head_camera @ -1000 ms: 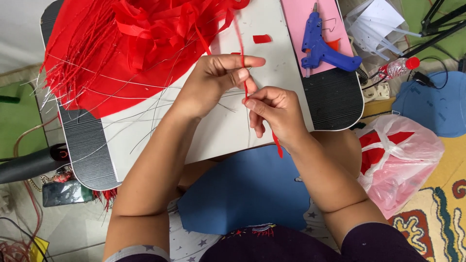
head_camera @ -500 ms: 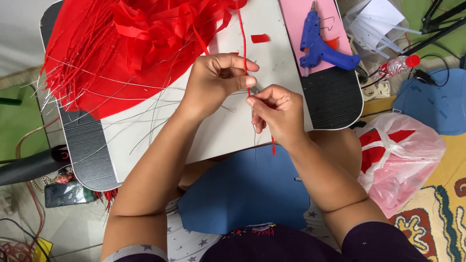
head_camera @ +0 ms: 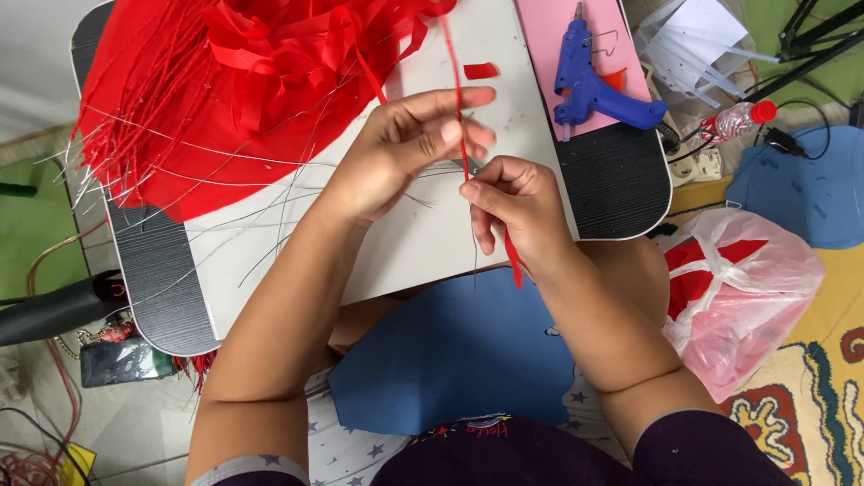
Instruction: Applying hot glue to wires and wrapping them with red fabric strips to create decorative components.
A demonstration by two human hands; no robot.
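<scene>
— Pinching, is it? What are the two hands gripping?

— Both are closing on one narrow red paper strip point(head_camera: 462, 126). The left hand point(head_camera: 405, 148) is nipping it between thumb and fingertips, with the other fingers stretching out flat. The right hand point(head_camera: 513, 202) is curling into a loose fist just below and pinching the same strip together with a thin grey wire point(head_camera: 474, 247).

— Where is the strip lying?

— It is running upright over the middle of the white lap table point(head_camera: 405, 243), from the heap of crinkled red paper ribbons point(head_camera: 270, 63) at the far edge down past the right hand, its loose end hanging over the near edge.

— And around it?

— Fine silvery wires point(head_camera: 225, 193) are fanning across the left part of the table top. A blue plastic glue gun point(head_camera: 594, 76) is lying on a smooth pink sheet point(head_camera: 549, 36) at the far right corner. A blue felt-like sheet point(head_camera: 459, 351) is covering the lap.
</scene>
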